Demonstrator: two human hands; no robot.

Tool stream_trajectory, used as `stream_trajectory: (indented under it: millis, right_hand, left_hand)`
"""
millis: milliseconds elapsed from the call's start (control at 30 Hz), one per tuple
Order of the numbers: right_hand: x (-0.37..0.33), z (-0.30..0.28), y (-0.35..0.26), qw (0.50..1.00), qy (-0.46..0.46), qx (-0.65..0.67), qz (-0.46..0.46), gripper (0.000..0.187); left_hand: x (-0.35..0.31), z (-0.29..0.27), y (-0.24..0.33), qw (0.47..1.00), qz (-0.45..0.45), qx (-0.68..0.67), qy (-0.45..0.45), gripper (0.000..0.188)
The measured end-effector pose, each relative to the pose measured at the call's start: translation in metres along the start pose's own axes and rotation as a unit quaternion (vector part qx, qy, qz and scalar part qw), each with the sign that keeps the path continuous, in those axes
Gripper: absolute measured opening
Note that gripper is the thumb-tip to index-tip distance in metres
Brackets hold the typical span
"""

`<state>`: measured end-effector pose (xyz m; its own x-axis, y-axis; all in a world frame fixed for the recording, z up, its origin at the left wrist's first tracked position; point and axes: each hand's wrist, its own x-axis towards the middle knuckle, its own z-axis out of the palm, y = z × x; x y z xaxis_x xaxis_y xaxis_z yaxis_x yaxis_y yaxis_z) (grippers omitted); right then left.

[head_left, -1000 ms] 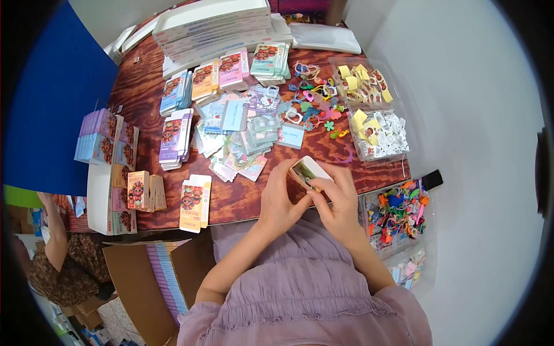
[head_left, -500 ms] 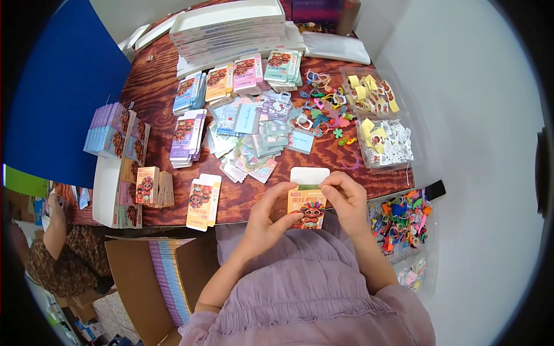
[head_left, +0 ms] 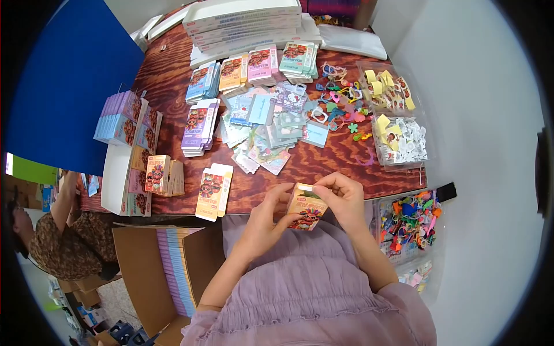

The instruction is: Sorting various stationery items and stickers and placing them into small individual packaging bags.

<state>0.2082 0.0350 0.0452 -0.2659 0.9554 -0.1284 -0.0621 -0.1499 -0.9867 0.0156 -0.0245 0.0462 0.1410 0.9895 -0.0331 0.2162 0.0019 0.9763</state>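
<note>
The left hand (head_left: 266, 224) grips a small orange box (head_left: 304, 215) by its sides, thumb on the front panel, at the near edge of the table (head_left: 254, 195). The right hand (head_left: 345, 202) pinches at the top flap (head_left: 306, 187) with thumb and fingers close together. The box body is formed; the top appears not fully closed. Judged complete: the upright orange boxes (head_left: 157, 175) at left and the formed boxes (head_left: 118, 118) at the white tray (head_left: 117, 167). Judged remaining: the single flat carton (head_left: 212, 194) left of the hands, the carton stacks (head_left: 263, 62) farther away, the loose cards (head_left: 271, 138) and the small trinkets (head_left: 344, 105) at far right.
</note>
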Motion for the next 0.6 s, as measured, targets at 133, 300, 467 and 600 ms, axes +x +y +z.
stream_trajectory:
  millis: [133, 300, 467, 600]
  right_hand:
    - [0.006, -0.002, -0.003, 0.999, -0.039, -0.005, 0.012, 0.005]
    - [0.013, -0.007, -0.009, 0.979, -0.137, -0.134, -0.065, 0.015]
    - [0.005, -0.001, -0.012, 0.928, -0.161, -0.281, -0.184, 0.02]
    - [0.008, 0.016, -0.006, 0.934, -0.167, -0.259, -0.179, 0.02]
  left_hand:
    - [-0.004, -0.001, -0.004, 1.0, -0.005, -0.026, 0.014, 0.069]
    - [-0.009, -0.006, -0.007, 0.994, -0.056, -0.085, 0.032, 0.065]
    - [-0.007, -0.02, -0.002, 0.997, 0.027, 0.072, -0.032, 0.046]
    - [-0.014, -0.028, -0.01, 1.0, 0.015, 0.014, 0.002, 0.042]
